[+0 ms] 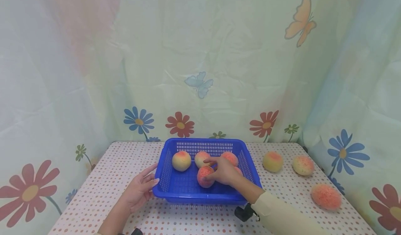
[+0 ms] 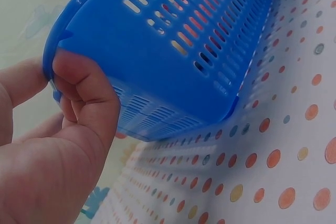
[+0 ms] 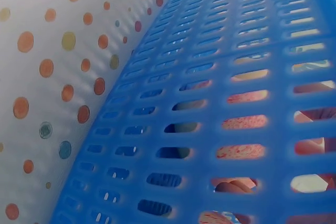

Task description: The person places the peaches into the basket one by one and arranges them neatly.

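- Cream sleeve [image 1: 282, 214] nearest; right hand [image 1: 223, 171] gripping red peach [image 1: 203, 175] inside blue basket [image 1: 185, 185].
- Left hand [image 1: 139, 189] grips basket rim, 9 o'clock.
- From red peach: yellow peach [image 1: 181, 162] 10 o'clock, more peaches [image 1: 200, 159] at 12, 2, 3.
- Three loose peaches [image 1: 272, 162] on table [image 1: 109, 175], basket's 3 o'clock.

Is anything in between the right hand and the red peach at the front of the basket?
No, nothing visible is. The right hand already grips that red speckled peach inside the blue plastic basket. A paler peach lies just behind it, not between them.
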Demonstrator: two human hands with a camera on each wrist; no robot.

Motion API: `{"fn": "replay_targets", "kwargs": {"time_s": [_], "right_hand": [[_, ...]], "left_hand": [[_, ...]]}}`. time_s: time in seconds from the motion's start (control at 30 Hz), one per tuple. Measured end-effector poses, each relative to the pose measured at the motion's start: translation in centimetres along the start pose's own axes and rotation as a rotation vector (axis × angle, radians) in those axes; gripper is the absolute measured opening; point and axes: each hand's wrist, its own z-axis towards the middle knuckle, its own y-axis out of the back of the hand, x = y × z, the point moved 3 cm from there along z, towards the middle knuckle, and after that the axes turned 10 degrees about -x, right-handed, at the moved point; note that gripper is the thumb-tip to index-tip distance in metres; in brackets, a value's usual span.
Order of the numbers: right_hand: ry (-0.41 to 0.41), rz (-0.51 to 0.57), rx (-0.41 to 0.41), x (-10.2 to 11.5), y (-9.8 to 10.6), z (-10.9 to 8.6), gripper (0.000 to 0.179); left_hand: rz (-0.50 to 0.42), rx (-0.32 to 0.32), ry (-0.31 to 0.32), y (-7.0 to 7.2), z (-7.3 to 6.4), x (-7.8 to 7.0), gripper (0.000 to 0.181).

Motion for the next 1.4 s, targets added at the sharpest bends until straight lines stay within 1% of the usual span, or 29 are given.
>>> {"fn": "replay_targets", "kwargs": {"time_s": [0.2, 0.37, 0.5, 0.7, 0.9, 1.03, 1.23, 1.4], "right_hand": [[-0.007, 0.026, 0.011, 0.0, 0.5, -0.4, 0.057], [-0.005, 0.079, 0.01, 0.0, 1.0, -0.9, 0.06], [0.029, 0.119, 0.013, -0.2, 1.3, -1.1, 0.058], [0.08, 0.142, -0.001, -0.4, 1.8, -1.7, 0.056], [0.037, 0.159, -0.028, -0.7, 2.3, -2.3, 0.057], [0.015, 0.187, -0.03, -0.8, 2.7, -2.7, 0.056], [0.004, 0.238, -0.049, -1.0, 3.2, -3.3, 0.047], [-0.034, 0.288, -0.06, -1.3, 3.6, -3.9, 0.042]], "left_hand": [[0.0, 0.0, -0.002, 0.0, 0.1, 0.0, 0.075], [0.005, 0.02, -0.008, -0.2, -0.2, -0.2, 0.077], [0.009, 0.024, -0.013, -0.3, -0.4, -0.4, 0.078], [0.007, 0.032, -0.011, -0.3, -0.4, -0.4, 0.077], [0.008, 0.036, -0.01, -0.2, -0.3, -0.3, 0.078], [0.017, 0.03, -0.013, -0.2, -0.3, -0.3, 0.079], [0.009, 0.019, -0.008, -0.1, -0.2, -0.2, 0.079], [0.002, 0.027, -0.009, -0.1, -0.2, -0.1, 0.077]]}}
